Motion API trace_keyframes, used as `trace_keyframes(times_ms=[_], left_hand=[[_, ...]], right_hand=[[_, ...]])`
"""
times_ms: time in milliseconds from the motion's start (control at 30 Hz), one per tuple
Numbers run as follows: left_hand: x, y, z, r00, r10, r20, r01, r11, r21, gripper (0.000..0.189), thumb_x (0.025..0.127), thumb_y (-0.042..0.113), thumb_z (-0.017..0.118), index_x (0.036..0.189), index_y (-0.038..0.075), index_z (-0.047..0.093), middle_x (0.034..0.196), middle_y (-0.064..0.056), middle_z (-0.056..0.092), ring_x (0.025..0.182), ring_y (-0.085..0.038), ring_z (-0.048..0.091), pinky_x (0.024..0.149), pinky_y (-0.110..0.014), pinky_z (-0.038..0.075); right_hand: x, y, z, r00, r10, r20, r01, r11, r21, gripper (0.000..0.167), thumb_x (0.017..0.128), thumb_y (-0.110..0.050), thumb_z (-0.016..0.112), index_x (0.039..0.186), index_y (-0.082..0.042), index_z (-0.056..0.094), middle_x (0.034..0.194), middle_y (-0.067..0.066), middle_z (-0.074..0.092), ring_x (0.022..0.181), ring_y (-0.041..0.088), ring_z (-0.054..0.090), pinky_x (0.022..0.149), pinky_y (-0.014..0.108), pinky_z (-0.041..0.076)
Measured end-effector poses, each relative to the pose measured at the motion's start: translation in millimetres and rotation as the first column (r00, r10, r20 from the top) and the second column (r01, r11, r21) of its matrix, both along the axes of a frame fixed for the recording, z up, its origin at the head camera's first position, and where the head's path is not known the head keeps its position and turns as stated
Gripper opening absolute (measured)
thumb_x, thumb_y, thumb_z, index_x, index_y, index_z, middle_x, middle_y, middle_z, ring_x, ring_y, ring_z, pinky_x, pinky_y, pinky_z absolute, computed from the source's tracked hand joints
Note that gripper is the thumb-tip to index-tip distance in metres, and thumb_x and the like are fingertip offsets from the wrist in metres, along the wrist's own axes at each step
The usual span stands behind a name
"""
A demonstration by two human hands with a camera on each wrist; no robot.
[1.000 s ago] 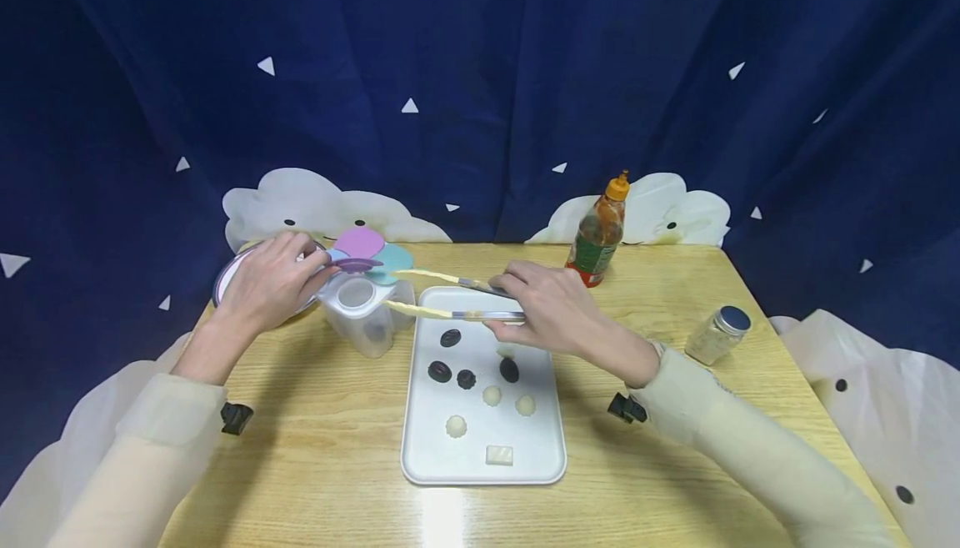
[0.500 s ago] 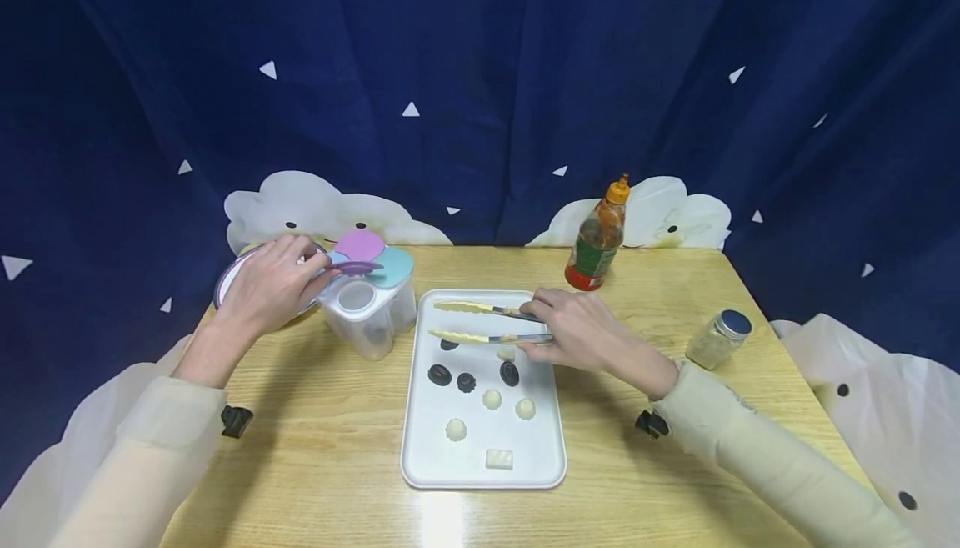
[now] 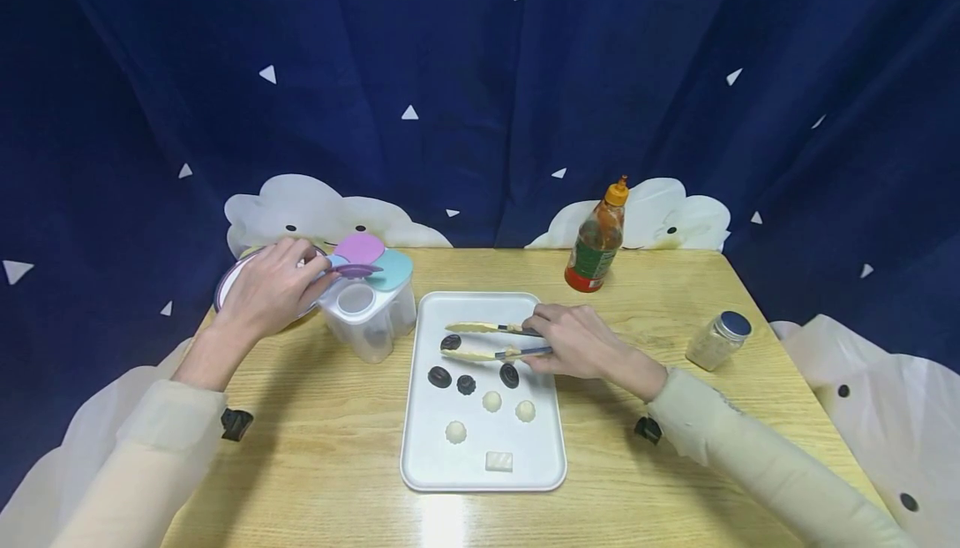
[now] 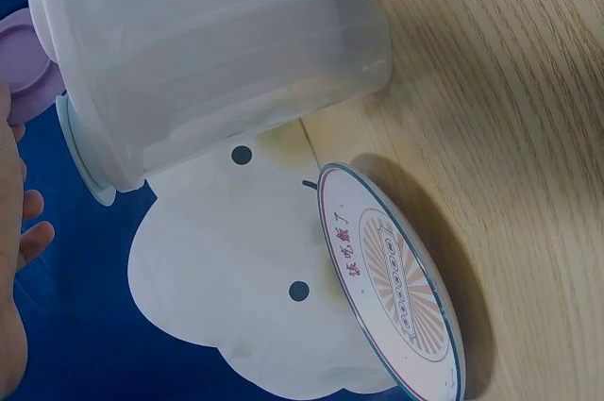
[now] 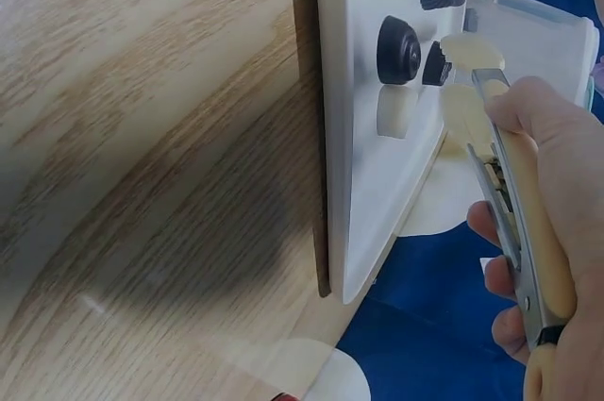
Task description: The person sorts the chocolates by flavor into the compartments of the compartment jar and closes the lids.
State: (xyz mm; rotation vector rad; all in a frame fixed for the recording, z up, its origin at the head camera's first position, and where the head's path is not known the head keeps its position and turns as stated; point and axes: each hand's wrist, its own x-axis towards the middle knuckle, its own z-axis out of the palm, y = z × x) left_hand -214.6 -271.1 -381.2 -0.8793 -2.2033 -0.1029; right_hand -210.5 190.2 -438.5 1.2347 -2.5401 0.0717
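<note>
My left hand [image 3: 273, 289] holds up a purple lid flap [image 3: 357, 270] above a translucent plastic container [image 3: 371, 335], whose round mouth below it is uncovered. In my right hand [image 3: 573, 341] is a pair of tongs [image 5: 517, 184] with cream-coloured tips, gripped around its handles. The tong arms are spread low over a white tray [image 3: 420, 448]. Between their tips lies a dark chocolate-like piece [image 3: 451, 342]. More dark pieces [image 3: 439, 377] and pale pieces [image 3: 492, 401] lie on the tray, with a white rectangular piece [image 3: 498, 461] towards the near edge.
Pink [image 3: 358, 248] and teal [image 3: 393, 269] lids cover other sections of the container. Behind my left hand leans a patterned plate [image 4: 392, 278]. A sauce bottle [image 3: 597, 239] stands at the back right, and a jar [image 3: 717, 339] with a dark blue lid is further right.
My right hand has brought the tongs from beside the container back over the tray, then lower and nearer, around the dark piece. The left hand still holds the lid flap.
</note>
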Motion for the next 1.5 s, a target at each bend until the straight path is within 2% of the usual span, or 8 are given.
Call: trace_keyframes(times_ms=[167, 400, 800, 1033, 1267, 1500], left_hand=[[1.3, 0.4, 0.9, 1.000, 0.002, -0.002, -0.002, 1.000, -0.003, 0.016, 0.090, 0.020, 0.073, 0.094, 0.006, 0.069, 0.087, -0.015, 0.064, 0.080, -0.038, 0.063, 0.065, -0.047, 0.052], [-0.2, 0.1, -0.8, 1.000, -0.001, -0.007, 0.001, 1.000, 0.003, 0.027, 0.103, 0.031, 0.060, 0.093, 0.007, 0.068, 0.087, -0.013, 0.063, 0.078, -0.036, 0.062, 0.064, -0.046, 0.051], [-0.6, 1.2, -0.2, 1.000, 0.005, -0.020, -0.005, 1.000, 0.005, 0.036, 0.108, 0.036, 0.052, 0.093, 0.007, 0.068, 0.087, -0.013, 0.064, 0.079, -0.036, 0.063, 0.062, -0.047, 0.051], [-0.7, 0.7, -1.3, 0.999, 0.001, -0.032, -0.001, 1.000, 0.016, 0.038, 0.108, 0.037, 0.050, 0.092, 0.007, 0.067, 0.086, -0.012, 0.063, 0.077, -0.035, 0.062, 0.061, -0.046, 0.050], [-0.6, 0.5, -1.2, 0.999, -0.008, -0.034, 0.009, 1.000, 0.015, 0.042, 0.110, 0.039, 0.047, 0.091, 0.007, 0.066, 0.085, -0.012, 0.062, 0.076, -0.035, 0.061, 0.061, -0.046, 0.049], [0.2, 0.7, -1.2, 0.999, -0.006, -0.035, 0.006, 1.000, 0.010, 0.046, 0.112, 0.041, 0.043, 0.092, 0.007, 0.067, 0.085, -0.013, 0.063, 0.077, -0.035, 0.061, 0.062, -0.045, 0.049]], right_hand=[[-2.9, 0.3, -2.2, 1.000, -0.012, 0.018, 0.012, 1.000, 0.022, 0.044, 0.084, -0.053, 0.081, 0.106, -0.015, 0.076, 0.088, -0.004, 0.068, 0.064, 0.006, 0.054, 0.046, 0.022, 0.039], [-5.5, 0.4, -4.5, 0.998, -0.032, 0.060, 0.030, 0.999, 0.030, 0.043, 0.084, -0.052, 0.081, 0.104, -0.015, 0.075, 0.086, -0.006, 0.067, 0.063, 0.004, 0.050, 0.047, 0.020, 0.037], [-4.1, 1.7, -2.8, 0.997, -0.028, 0.067, 0.026, 0.999, 0.029, 0.041, 0.085, -0.051, 0.082, 0.104, -0.015, 0.074, 0.086, -0.006, 0.068, 0.064, 0.004, 0.052, 0.049, 0.020, 0.039], [1.4, 2.4, 18.2, 0.999, -0.004, 0.040, 0.006, 0.999, -0.035, 0.041, 0.082, -0.046, 0.086, 0.104, -0.014, 0.073, 0.087, -0.006, 0.070, 0.066, 0.006, 0.058, 0.050, 0.022, 0.041], [5.2, -0.8, 44.1, 0.999, 0.020, -0.026, -0.022, 0.994, -0.106, 0.040, 0.083, -0.046, 0.083, 0.102, -0.013, 0.074, 0.084, -0.004, 0.071, 0.063, 0.007, 0.054, 0.047, 0.022, 0.035], [9.5, -11.1, 68.7, 0.994, 0.053, -0.095, -0.069, 0.983, -0.173, 0.039, 0.083, -0.046, 0.081, 0.104, -0.013, 0.074, 0.085, -0.003, 0.072, 0.063, 0.008, 0.059, 0.046, 0.024, 0.038]])
